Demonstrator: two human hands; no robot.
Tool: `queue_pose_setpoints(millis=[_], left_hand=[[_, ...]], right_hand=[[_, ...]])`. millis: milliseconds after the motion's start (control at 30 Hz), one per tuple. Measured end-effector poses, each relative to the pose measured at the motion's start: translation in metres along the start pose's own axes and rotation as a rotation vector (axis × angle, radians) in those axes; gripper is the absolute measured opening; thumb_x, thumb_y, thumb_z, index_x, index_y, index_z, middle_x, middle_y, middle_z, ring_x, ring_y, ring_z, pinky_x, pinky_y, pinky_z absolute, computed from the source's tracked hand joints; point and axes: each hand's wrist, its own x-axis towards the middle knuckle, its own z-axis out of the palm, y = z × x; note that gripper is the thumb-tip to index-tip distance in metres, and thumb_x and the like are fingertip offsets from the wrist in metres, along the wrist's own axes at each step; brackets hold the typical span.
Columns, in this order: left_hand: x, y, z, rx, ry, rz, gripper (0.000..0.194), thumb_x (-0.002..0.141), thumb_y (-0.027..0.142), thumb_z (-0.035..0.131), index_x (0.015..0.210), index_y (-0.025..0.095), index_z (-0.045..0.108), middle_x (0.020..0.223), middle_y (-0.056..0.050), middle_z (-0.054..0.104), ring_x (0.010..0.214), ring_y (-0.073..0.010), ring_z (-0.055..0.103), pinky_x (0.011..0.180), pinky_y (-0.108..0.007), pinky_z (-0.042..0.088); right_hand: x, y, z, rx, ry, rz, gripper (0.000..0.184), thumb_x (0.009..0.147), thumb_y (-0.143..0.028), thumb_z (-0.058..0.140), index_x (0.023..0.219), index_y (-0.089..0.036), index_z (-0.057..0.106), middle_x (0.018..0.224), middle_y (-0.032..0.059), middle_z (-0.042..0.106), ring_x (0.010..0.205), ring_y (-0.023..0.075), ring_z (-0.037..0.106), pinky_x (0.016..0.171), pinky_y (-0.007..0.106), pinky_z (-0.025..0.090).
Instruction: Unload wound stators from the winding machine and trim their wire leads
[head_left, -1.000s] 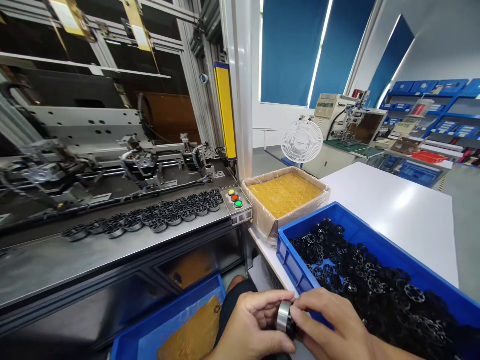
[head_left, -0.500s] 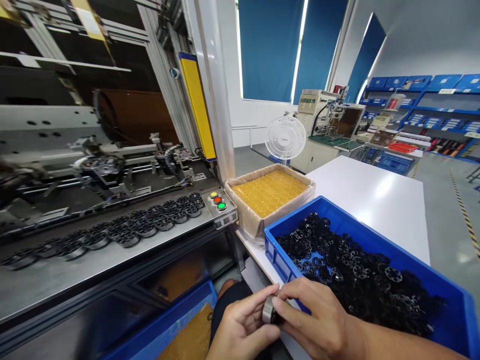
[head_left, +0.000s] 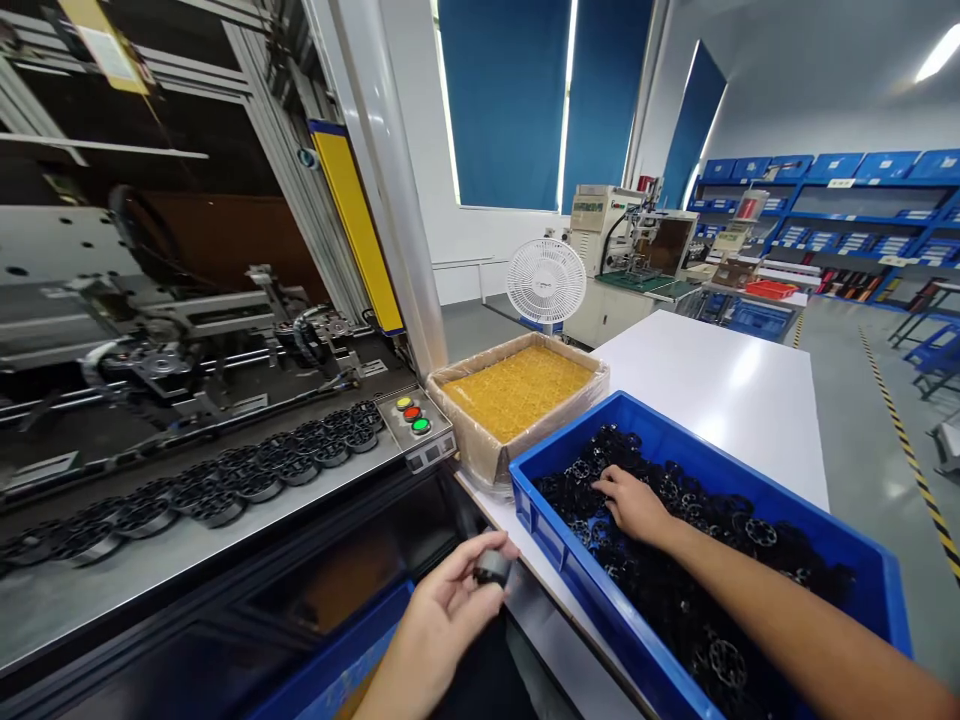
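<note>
My left hand (head_left: 442, 610) pinches a small metal ring part (head_left: 492, 568) between thumb and fingers, low in front of the machine's edge. My right hand (head_left: 628, 503) reaches into the blue bin (head_left: 570, 575) and rests on the heap of black plastic ring parts (head_left: 675, 560), fingers curled down among them; whether it grips one is hidden. A row of assembled dark rings (head_left: 225, 480) lies along the machine's steel ledge to the left.
A cardboard box lined with plastic and filled with yellow sheets (head_left: 517, 395) stands behind the bin. A button panel (head_left: 414, 420) sits at the ledge corner. White table (head_left: 720, 390), a white fan (head_left: 546, 282), another blue bin (head_left: 337, 665) below.
My hands have parted: the right hand left the metal ring and moved up into the blue bin. The left hand keeps the ring. My view has swung to the right.
</note>
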Motion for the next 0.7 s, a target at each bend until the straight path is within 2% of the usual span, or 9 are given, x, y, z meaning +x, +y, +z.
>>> queue_pose_setpoints(millis=[100, 200, 267, 333, 400, 500, 633, 700], left_hand=[[-0.007, 0.008, 0.009, 0.283, 0.003, 0.212, 0.03, 0.074, 0.03, 0.079, 0.103, 0.021, 0.076, 0.091, -0.007, 0.069, 0.076, -0.017, 0.066, 0.061, -0.021, 0.054], [-0.013, 0.014, 0.01, 0.486, 0.027, 0.44, 0.042, 0.074, 0.024, 0.08, 0.115, 0.024, 0.073, 0.09, -0.006, 0.073, 0.071, -0.0164, 0.068, 0.054, -0.02, 0.054], [-0.015, 0.017, 0.007, 0.532, 0.061, 0.525, 0.053, 0.071, 0.019, 0.083, 0.121, 0.026, 0.069, 0.098, -0.005, 0.078, 0.081, -0.0183, 0.073, 0.064, -0.02, 0.059], [-0.016, 0.018, 0.002, 0.535, 0.063, 0.571, 0.055, 0.07, 0.016, 0.084, 0.12, 0.027, 0.068, 0.109, -0.005, 0.078, 0.096, -0.0198, 0.074, 0.082, -0.022, 0.06], [-0.018, 0.019, -0.002, 0.499, 0.027, 0.588, 0.053, 0.072, 0.015, 0.082, 0.122, 0.027, 0.068, 0.119, -0.005, 0.075, 0.108, -0.0201, 0.072, 0.096, -0.024, 0.055], [-0.019, 0.018, -0.004, 0.382, -0.014, 0.547, 0.054, 0.075, 0.017, 0.081, 0.126, 0.028, 0.066, 0.125, -0.005, 0.073, 0.116, -0.02, 0.068, 0.104, -0.025, 0.05], [-0.017, 0.014, 0.003, 0.023, -0.026, 0.393, 0.052, 0.073, 0.017, 0.083, 0.121, 0.03, 0.07, 0.114, -0.005, 0.076, 0.102, -0.0188, 0.072, 0.089, -0.023, 0.057], [-0.015, 0.01, 0.009, -0.214, -0.046, 0.291, 0.054, 0.068, 0.014, 0.086, 0.118, 0.029, 0.072, 0.108, -0.004, 0.078, 0.09, -0.0161, 0.074, 0.08, -0.021, 0.059]], right_hand=[[-0.003, -0.003, 0.015, -0.067, -0.074, 0.069, 0.022, 0.093, -0.029, 0.063, 0.11, -0.016, 0.063, 0.118, 0.0071, 0.064, 0.104, 0.0209, 0.063, 0.089, 0.042, 0.055], [0.0, -0.002, 0.019, -0.11, -0.13, 0.144, 0.02, 0.091, -0.033, 0.065, 0.101, -0.015, 0.065, 0.113, 0.0065, 0.064, 0.101, 0.0202, 0.062, 0.088, 0.041, 0.054], [0.004, -0.001, 0.017, -0.116, -0.157, 0.167, 0.02, 0.091, -0.035, 0.065, 0.096, -0.015, 0.065, 0.108, 0.0054, 0.065, 0.097, 0.0188, 0.063, 0.085, 0.039, 0.054], [0.009, -0.001, 0.011, -0.104, -0.17, 0.169, 0.02, 0.091, -0.035, 0.065, 0.089, -0.015, 0.064, 0.099, 0.0035, 0.067, 0.09, 0.0166, 0.063, 0.082, 0.037, 0.054], [0.015, -0.006, 0.003, -0.078, -0.157, 0.166, 0.021, 0.09, -0.034, 0.065, 0.081, -0.015, 0.064, 0.086, 0.0013, 0.067, 0.081, 0.015, 0.064, 0.078, 0.035, 0.054], [0.015, -0.026, -0.017, 0.002, -0.068, 0.143, 0.016, 0.091, -0.027, 0.059, 0.083, -0.015, 0.065, 0.075, 0.0028, 0.068, 0.071, 0.0173, 0.066, 0.074, 0.034, 0.054], [-0.01, -0.079, -0.05, 0.179, 0.069, 0.021, 0.032, 0.099, -0.032, 0.041, 0.117, -0.018, 0.062, 0.094, 0.0064, 0.074, 0.08, 0.0179, 0.071, 0.077, 0.028, 0.057], [-0.029, -0.108, -0.067, 0.325, 0.138, -0.147, 0.029, 0.098, -0.032, 0.045, 0.118, -0.023, 0.064, 0.104, 0.0058, 0.072, 0.089, 0.0166, 0.071, 0.081, 0.026, 0.057]])
